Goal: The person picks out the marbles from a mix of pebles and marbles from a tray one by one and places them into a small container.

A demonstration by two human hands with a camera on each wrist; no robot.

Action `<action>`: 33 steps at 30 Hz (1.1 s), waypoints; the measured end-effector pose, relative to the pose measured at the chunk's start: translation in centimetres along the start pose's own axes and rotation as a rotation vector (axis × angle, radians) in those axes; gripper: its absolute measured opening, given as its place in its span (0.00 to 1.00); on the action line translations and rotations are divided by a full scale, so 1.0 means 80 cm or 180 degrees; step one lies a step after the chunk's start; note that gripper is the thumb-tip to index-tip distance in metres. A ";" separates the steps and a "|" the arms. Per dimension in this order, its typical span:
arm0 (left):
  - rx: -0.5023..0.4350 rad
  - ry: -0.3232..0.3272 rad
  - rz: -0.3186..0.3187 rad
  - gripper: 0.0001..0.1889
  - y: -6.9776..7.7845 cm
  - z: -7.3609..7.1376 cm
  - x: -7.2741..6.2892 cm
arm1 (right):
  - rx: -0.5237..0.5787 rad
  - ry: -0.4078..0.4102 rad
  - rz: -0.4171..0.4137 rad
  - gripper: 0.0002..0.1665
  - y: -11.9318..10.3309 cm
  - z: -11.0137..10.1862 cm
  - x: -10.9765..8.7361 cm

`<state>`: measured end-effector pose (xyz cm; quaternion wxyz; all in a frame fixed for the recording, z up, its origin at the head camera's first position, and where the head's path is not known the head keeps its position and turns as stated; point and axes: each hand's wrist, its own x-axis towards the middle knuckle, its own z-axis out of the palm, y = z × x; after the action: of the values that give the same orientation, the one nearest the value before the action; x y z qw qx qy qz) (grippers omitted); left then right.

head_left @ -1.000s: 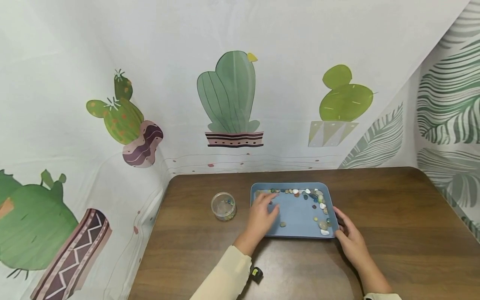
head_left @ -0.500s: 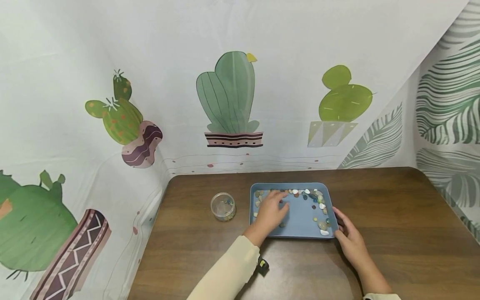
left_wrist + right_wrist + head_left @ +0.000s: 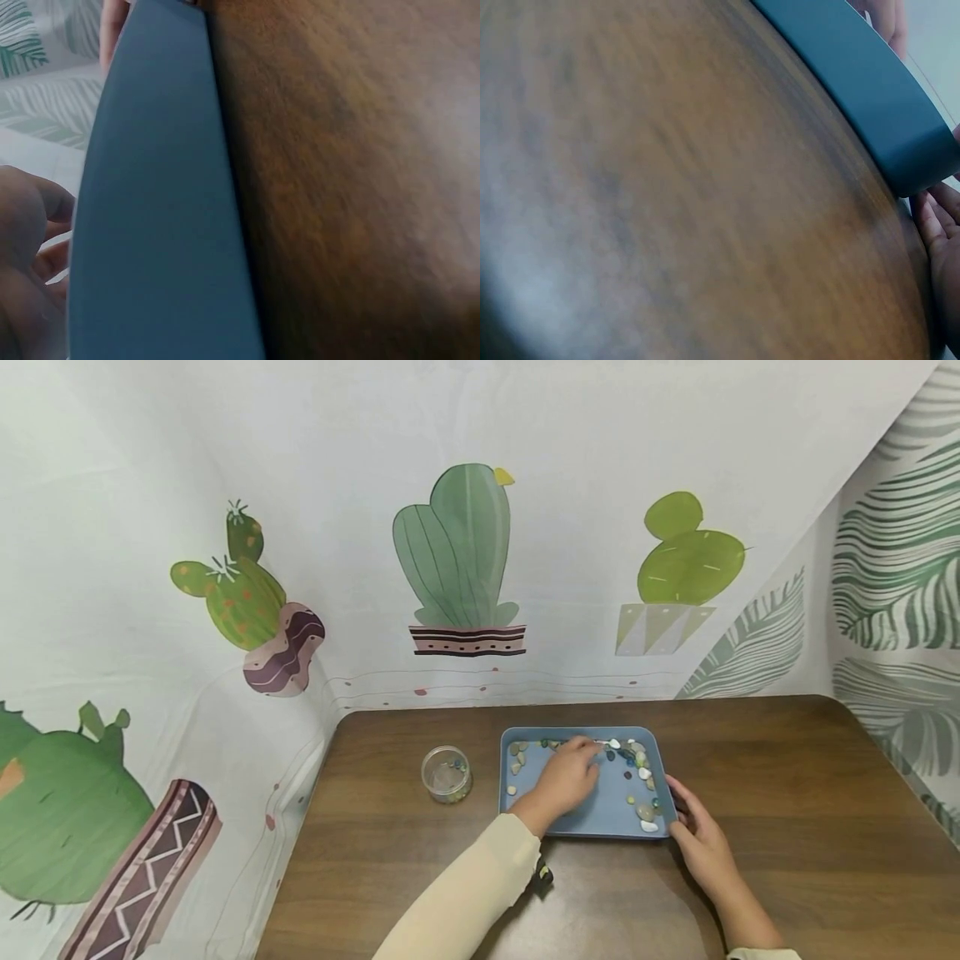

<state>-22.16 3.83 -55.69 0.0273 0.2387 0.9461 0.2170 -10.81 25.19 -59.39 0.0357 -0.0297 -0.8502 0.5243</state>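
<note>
A blue rectangular tray [image 3: 611,806] lies on the table, with small pebbles and glassy stones along its far, left and right sides. My left hand [image 3: 567,774] reaches over the near side into it, fingertips at the row of stones by the far wall, thumb apart from the fingers. The left wrist view shows mostly the tray's outer wall [image 3: 161,210], with part of the left hand [image 3: 30,262] beyond it. At the near right corner, my right hand [image 3: 699,831] grips the tray; in the right wrist view its fingers [image 3: 928,222] sit against that corner.
A round clear tub [image 3: 447,774] with a few stones in it stands left of the tray on the brown wooden table [image 3: 375,860]. Behind the table hangs a white cloth [image 3: 577,560] printed with cacti. A small black device [image 3: 543,875] is at the left wrist.
My left hand has slid right along the far row of stones, uncovering pebbles in the tray's left part and covering some nearer the middle. The right hand stays at the corner.
</note>
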 end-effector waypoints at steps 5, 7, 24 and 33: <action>0.0611 -0.0121 0.0266 0.21 0.009 0.011 0.012 | 0.0008 -0.0011 0.0018 0.41 0.000 0.000 -0.001; 0.0796 -0.0165 0.0384 0.21 0.011 0.016 0.017 | 0.0008 -0.0013 0.0026 0.41 0.000 0.000 0.000; 0.1228 -0.0246 0.0332 0.20 0.020 0.030 0.025 | -0.0016 -0.0035 0.0040 0.41 0.001 0.000 0.000; 0.1087 -0.0101 0.0148 0.16 0.018 0.032 0.027 | 0.0001 -0.0001 -0.0003 0.41 0.001 0.000 0.000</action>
<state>-23.06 7.02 -57.27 -0.0038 0.2651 0.9629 0.0498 -10.79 25.22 -59.50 0.0358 -0.0292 -0.8502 0.5244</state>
